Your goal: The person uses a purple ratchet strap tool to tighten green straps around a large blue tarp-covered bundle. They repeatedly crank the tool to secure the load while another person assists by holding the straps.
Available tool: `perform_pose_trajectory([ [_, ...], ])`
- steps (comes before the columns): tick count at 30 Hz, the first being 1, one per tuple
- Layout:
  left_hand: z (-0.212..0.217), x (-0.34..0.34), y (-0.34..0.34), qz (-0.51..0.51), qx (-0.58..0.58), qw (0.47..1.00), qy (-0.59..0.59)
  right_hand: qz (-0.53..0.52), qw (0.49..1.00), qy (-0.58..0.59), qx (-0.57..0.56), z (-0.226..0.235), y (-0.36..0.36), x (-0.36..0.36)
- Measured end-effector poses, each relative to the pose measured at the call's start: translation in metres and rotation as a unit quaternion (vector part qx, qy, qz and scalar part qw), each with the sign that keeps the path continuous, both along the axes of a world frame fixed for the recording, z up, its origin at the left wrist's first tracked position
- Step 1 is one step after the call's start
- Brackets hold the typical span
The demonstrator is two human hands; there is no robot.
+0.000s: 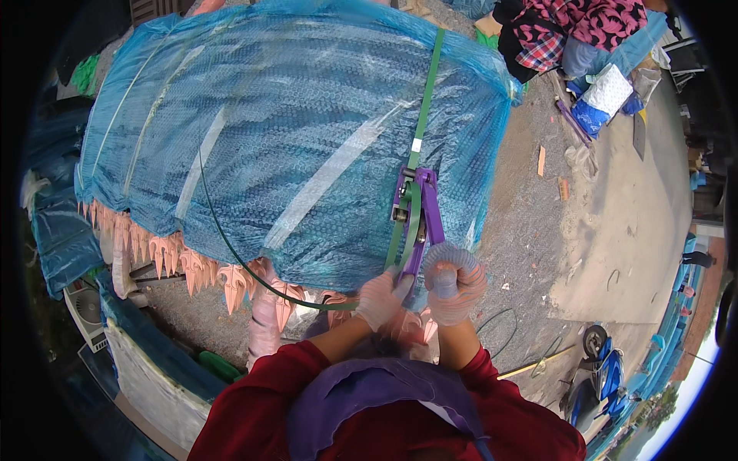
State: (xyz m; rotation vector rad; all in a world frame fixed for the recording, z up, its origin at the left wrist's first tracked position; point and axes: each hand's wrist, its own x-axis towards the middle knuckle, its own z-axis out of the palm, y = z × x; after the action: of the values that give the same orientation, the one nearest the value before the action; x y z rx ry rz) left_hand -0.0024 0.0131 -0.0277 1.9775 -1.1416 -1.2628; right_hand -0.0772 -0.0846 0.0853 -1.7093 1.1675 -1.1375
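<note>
Purple, its lower end partly hidden, the strapping tool [427, 183] lies with flat green strap [429, 92] on crinkled blue bubble wrap [300, 107]. Our right hand [456, 288] grips its lever [435, 223]; our left hand [382, 301] (blurred) has a hold we cannot tell.

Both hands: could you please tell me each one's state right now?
Left hand: closed, apparently on the lower end of the purple tool; blurred.
Right hand: closed on its handle.
</note>
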Motion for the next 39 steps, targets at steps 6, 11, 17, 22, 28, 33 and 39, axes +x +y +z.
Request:
perform_pose_trajectory([
  [6,0.018,0.008,-0.001,0.030,0.006,0.997,0.074,-0.021,0.999,-0.032,-0.009,0.020,-0.013,0.024],
  [11,0.007,0.008,0.006,-0.002,-0.016,0.999,0.032,-0.033,0.992,-0.072,0.094,0.024,-0.007,0.026],
  [17,-0.046,-0.004,0.004,-0.064,-0.141,0.988,-0.024,0.128,0.991,0.016,-0.025,0.021,-0.008,0.008],
  [22,-0.069,0.004,0.001,0.018,-0.182,0.980,0.080,0.122,0.990,-0.070,0.011,0.009,-0.011,0.004],
  [28,-0.027,-0.004,0.006,0.002,-0.211,0.975,0.069,0.102,0.971,-0.184,0.115,-0.003,0.003,-0.022],
  [33,-0.047,0.007,0.003,-0.020,-0.152,0.979,0.134,0.001,0.981,-0.151,0.119,-0.002,0.009,-0.029],
  [39,-0.014,0.008,0.005,-0.071,-0.217,0.973,0.042,0.008,0.990,0.129,0.052,0.000,0.009,-0.024],
])
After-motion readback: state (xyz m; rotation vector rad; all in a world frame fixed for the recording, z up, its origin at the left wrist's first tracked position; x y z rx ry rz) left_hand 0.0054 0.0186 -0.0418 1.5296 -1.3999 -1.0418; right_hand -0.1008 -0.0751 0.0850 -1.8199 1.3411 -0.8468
